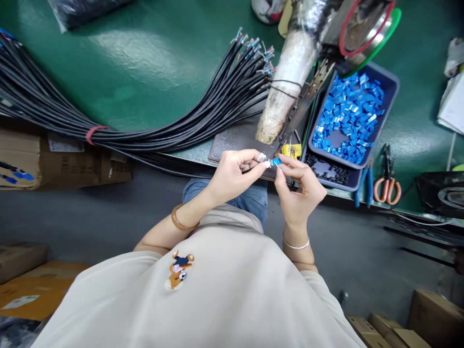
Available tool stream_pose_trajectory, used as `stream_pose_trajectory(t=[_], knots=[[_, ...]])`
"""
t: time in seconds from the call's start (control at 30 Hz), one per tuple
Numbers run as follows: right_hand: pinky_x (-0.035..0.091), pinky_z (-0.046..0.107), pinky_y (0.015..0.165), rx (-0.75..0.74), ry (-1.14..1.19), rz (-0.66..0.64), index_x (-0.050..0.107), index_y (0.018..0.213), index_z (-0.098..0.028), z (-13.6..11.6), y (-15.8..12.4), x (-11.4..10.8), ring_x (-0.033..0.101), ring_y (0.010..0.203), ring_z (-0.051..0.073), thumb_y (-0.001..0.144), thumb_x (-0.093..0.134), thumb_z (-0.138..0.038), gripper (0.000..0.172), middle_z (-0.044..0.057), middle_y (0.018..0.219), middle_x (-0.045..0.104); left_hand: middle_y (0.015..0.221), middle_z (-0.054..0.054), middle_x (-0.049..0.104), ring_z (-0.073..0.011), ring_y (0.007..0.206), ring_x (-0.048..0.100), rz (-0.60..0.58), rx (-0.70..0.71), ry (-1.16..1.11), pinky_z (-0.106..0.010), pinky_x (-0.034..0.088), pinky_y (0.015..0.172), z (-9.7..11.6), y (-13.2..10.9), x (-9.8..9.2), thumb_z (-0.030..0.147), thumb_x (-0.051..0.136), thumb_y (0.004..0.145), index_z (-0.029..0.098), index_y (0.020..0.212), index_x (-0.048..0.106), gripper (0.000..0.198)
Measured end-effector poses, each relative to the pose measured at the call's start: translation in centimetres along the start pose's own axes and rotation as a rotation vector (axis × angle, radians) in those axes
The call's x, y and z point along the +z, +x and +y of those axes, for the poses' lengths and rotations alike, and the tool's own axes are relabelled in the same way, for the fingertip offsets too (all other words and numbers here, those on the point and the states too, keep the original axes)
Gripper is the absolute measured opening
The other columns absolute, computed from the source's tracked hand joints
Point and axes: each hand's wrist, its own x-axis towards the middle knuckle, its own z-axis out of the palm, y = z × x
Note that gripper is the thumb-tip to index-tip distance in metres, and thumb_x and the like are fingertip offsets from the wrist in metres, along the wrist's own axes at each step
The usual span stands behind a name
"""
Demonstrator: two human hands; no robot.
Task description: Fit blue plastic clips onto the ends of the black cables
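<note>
My left hand pinches a short end of thin wires, and its fingertips look wrapped in white. The wires meet a small blue connector. My right hand grips that connector between thumb and fingers, close to my left fingertips. A thin pale sliver shows by my right thumb; I cannot tell whether it is a wire or a pin. Just behind my hands lies a small yellow item. To their left stretches a bundle of black cables with stripped, coloured wire ends, tied by a red band.
A blue-grey bin holds many blue connectors; a lower bin has small black parts. Blue-handled pliers and orange-handled scissors lie to the right. A white wrapped pipe juts down over the green table.
</note>
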Motion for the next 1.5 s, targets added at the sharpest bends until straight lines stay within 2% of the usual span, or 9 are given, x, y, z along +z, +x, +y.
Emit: stream_pose_trajectory(t=[0.47,0.67,0.8,1.07,1.17,1.23,1.33,1.4,1.5], knots=[[0.065,0.037,0.083,0.001,-0.012,-0.039,0.061,0.083,-0.022,-0.4,0.7,-0.1,0.074,0.092,0.019,0.084,0.065,-0.016,0.008,0.004,0.111,0.074,0.061,0.001,0.055,-0.0081,0.055,0.048,0.048,-0.015,-0.051,-0.019,0.039,0.051,0.2,0.9,0.3,0.027,0.069,0.080,0.016,0.068,0.062,0.017],[0.065,0.037,0.084,-0.007,0.011,-0.053,0.061,0.084,-0.023,-0.8,0.9,-0.4,0.073,0.098,0.019,0.084,0.065,-0.015,0.008,0.004,0.113,0.073,0.062,0.001,0.051,-0.0067,0.054,0.043,-0.025,-0.042,-0.047,-0.019,0.035,0.050,0.6,0.9,0.0,0.025,0.061,0.085,0.015,0.071,0.060,0.018],[0.064,0.032,0.080,-0.047,-0.031,-0.060,0.058,0.081,-0.022,-0.5,0.4,-0.4,0.075,0.088,0.017,0.082,0.065,-0.013,0.012,0.004,0.111,0.074,0.061,0.002,0.045,-0.0056,0.053,0.037,-0.107,-0.089,-0.003,-0.019,0.030,0.049,0.3,0.7,-0.1,0.023,0.057,0.087,0.014,0.071,0.058,0.019],[0.062,0.031,0.079,-0.033,-0.063,-0.042,0.061,0.087,-0.023,-0.4,-0.1,-0.8,0.074,0.088,0.016,0.085,0.065,-0.016,0.008,0.003,0.108,0.075,0.059,0.004,0.042,-0.0053,0.052,0.032,-0.131,-0.080,0.052,-0.019,0.029,0.048,0.2,0.1,0.0,0.027,0.058,0.088,0.014,0.075,0.059,0.018],[0.061,0.029,0.070,0.005,-0.059,0.005,0.066,0.092,-0.023,-0.5,0.0,-1.4,0.073,0.090,0.017,0.085,0.065,-0.015,0.011,0.003,0.100,0.075,0.059,0.003,0.047,-0.0054,0.051,0.038,-0.176,-0.104,-0.002,-0.019,0.032,0.049,0.4,-0.1,-0.2,0.023,0.060,0.085,0.013,0.078,0.061,0.012],[0.058,0.025,0.063,-0.011,-0.093,0.022,0.069,0.097,-0.026,-0.7,0.0,-1.8,0.071,0.079,0.014,0.085,0.066,-0.014,0.017,0.001,0.092,0.073,0.061,0.001,0.054,-0.0062,0.053,0.045,-0.197,-0.107,-0.027,-0.019,0.037,0.052,0.4,-0.3,-0.2,0.020,0.061,0.083,0.012,0.080,0.063,0.009],[0.054,0.023,0.062,-0.081,-0.191,-0.066,0.070,0.102,-0.028,-1.1,-0.2,-1.8,0.066,0.067,0.010,0.085,0.067,-0.015,0.022,-0.002,0.083,0.070,0.067,-0.001,0.062,-0.0080,0.059,0.053,-0.185,-0.060,-0.009,-0.019,0.043,0.057,0.1,-0.6,-0.2,0.019,0.061,0.083,0.012,0.081,0.065,0.008],[0.053,0.022,0.063,-0.086,-0.231,-0.112,0.069,0.098,-0.027,-1.3,-0.5,-1.4,0.066,0.066,0.010,0.085,0.067,-0.016,0.016,-0.003,0.078,0.069,0.069,-0.002,0.064,-0.0089,0.062,0.056,-0.164,-0.021,0.022,-0.020,0.045,0.060,0.0,-0.8,-0.1,0.019,0.061,0.083,0.012,0.082,0.067,0.009],[0.054,0.020,0.059,0.093,-0.092,-0.148,0.063,0.092,-0.023,-1.3,-0.8,-0.8,0.068,0.062,0.009,0.089,0.063,-0.021,0.004,-0.004,0.074,0.069,0.071,-0.002,0.065,-0.0088,0.062,0.056,-0.131,0.013,0.039,-0.019,0.045,0.059,0.0,-1.0,-0.1,0.020,0.061,0.084,0.012,0.084,0.068,0.011]])
